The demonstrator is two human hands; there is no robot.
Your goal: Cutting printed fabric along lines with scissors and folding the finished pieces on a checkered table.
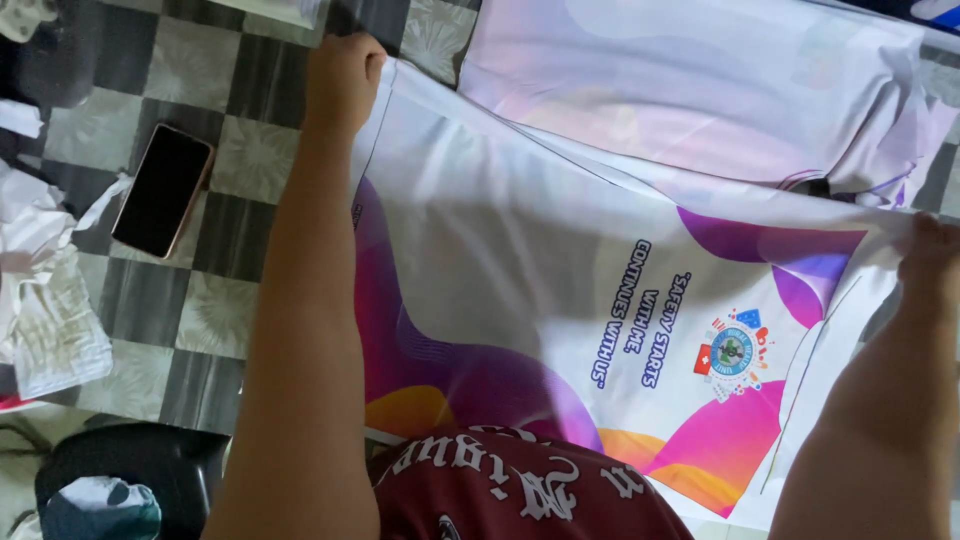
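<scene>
The left hand pinches one edge of the white printed shirt, and the right hand pinches the opposite edge, stretching it over the checkered floor beside a phone.

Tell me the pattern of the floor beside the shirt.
The floor is a checkerboard of dark and pale grey floral tiles, clearest in the head view.

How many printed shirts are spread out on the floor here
2 that I can tell. The nearer printed shirt is held by the left hand and right hand. A second printed shirt lies just beyond it. More may be hidden underneath.
</scene>
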